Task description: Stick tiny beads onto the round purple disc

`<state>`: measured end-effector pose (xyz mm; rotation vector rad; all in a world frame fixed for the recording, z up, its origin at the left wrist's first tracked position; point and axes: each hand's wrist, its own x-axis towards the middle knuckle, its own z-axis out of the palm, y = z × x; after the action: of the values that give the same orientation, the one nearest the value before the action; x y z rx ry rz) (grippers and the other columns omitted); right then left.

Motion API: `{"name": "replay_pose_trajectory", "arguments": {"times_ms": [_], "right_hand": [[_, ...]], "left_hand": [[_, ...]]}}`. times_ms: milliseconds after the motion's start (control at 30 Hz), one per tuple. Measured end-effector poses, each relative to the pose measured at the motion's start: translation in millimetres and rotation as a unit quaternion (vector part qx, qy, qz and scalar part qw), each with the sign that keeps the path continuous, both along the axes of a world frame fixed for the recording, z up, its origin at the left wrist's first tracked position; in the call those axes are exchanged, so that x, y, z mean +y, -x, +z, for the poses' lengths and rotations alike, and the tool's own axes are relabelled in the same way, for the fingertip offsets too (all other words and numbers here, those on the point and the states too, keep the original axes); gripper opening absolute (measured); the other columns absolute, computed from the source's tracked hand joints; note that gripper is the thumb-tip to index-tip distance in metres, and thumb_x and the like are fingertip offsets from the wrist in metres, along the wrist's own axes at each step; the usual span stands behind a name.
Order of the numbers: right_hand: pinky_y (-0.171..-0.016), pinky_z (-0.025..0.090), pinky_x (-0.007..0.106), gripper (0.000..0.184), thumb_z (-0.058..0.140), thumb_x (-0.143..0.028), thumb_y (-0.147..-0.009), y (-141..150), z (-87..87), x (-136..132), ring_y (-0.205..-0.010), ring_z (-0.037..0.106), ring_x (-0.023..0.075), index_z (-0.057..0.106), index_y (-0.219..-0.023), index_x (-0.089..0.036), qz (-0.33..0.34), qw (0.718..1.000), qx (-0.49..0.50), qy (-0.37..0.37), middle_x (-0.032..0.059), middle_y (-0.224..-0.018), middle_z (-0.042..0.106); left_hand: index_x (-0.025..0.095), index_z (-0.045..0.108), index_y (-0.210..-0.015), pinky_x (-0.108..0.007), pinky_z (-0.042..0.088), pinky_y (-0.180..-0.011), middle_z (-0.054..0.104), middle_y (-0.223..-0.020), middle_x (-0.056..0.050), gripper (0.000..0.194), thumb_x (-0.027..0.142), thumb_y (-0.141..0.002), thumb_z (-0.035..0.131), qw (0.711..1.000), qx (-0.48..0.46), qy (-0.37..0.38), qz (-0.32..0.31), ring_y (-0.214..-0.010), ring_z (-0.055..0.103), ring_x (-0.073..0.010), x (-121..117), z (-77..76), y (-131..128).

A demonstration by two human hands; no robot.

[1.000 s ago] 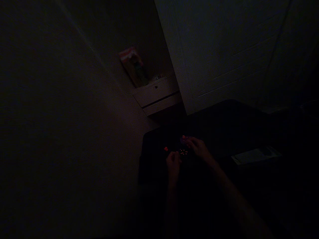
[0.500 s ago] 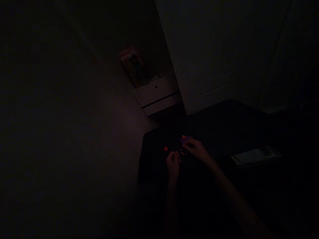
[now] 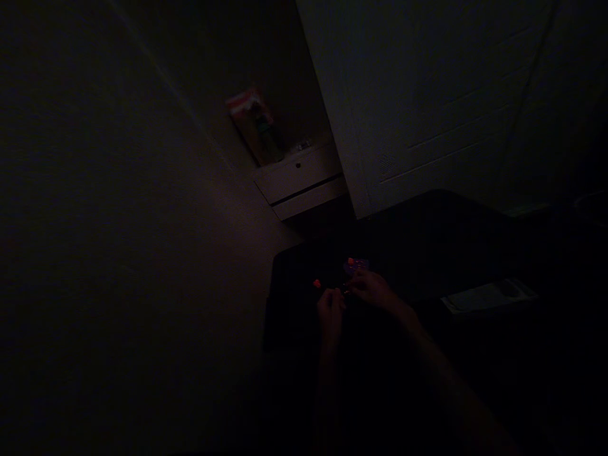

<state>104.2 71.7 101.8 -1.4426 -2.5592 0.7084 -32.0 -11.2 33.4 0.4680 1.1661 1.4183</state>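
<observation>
The picture is very dark. My left hand (image 3: 331,307) is closed, its fingers drawn together low over the dark surface (image 3: 399,253); what they hold, if anything, is too dim to make out. Close to its right, my right hand (image 3: 371,287) reaches in with its fingers pinched, and its fingertips hide part of a cluster of small bright pieces (image 3: 346,291). Beyond the right hand lies a purple item (image 3: 361,265) with an orange piece (image 3: 350,260) at its left end. Another small orange-red piece (image 3: 316,283) sits just past the left hand.
On the right a pale flat packet or paper (image 3: 489,296) lies near the surface's edge. Behind stands a small white drawer unit (image 3: 304,180) with a red-and-white box (image 3: 251,123) on top. A pale panelled door (image 3: 427,114) rises at the back right, a wall (image 3: 190,221) on the left.
My right hand has moved slightly down and left, from beside the purple item to the small bright pieces, covering more of them. My left hand has barely moved.
</observation>
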Motion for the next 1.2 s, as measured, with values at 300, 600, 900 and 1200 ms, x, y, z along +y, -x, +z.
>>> {"name": "replay_pose_trajectory", "arguments": {"times_ms": [300,600,900,1200], "right_hand": [[-0.084,0.051,0.034,0.025,0.06,-0.029,-0.09,1,0.1,1,-0.092,0.068,0.0221,0.08,-0.101,-0.019,-0.03,0.996,0.087,0.001,0.0104,-0.103,0.073],[-0.093,0.052,0.039,0.026,0.061,-0.037,-0.093,6,2.9,-3,-0.1,0.069,0.0243,0.078,-0.103,-0.02,-0.041,0.984,0.172,0.016,0.0092,-0.107,0.075],[-0.09,0.052,0.036,0.031,0.064,-0.044,-0.093,20,12.5,-12,-0.095,0.069,0.0219,0.077,-0.101,-0.018,0.0,0.971,0.209,0.119,0.0084,-0.102,0.075],[-0.085,0.052,0.033,0.025,0.062,-0.039,-0.094,13,0.5,-8,-0.091,0.069,0.021,0.074,-0.098,-0.017,0.016,0.98,0.165,0.114,0.0081,-0.098,0.074]], "left_hand": [[0.015,0.053,-0.074,-0.02,0.03,-0.051,0.046,-0.06,0.002,0.058,0.072,-0.081,0.064,1.0,-0.008,0.0,-0.005,-0.054,0.04,-0.0082,-1,-0.5,0],[0.014,0.054,-0.073,-0.02,0.03,-0.05,0.045,-0.058,0.002,0.064,0.077,-0.076,0.064,0.996,-0.084,0.022,0.01,-0.052,0.042,-0.008,-1,8.3,1],[0.013,0.057,-0.074,-0.021,0.029,-0.049,0.046,-0.058,0.001,0.067,0.08,-0.076,0.062,0.999,-0.047,0.016,-0.007,-0.052,0.04,-0.0081,-2,5.3,0],[0.015,0.055,-0.073,-0.02,0.031,-0.053,0.046,-0.061,0.001,0.056,0.069,-0.084,0.063,1.0,0.015,-0.015,-0.019,-0.056,0.039,-0.0086,-2,-9.2,0]]}}
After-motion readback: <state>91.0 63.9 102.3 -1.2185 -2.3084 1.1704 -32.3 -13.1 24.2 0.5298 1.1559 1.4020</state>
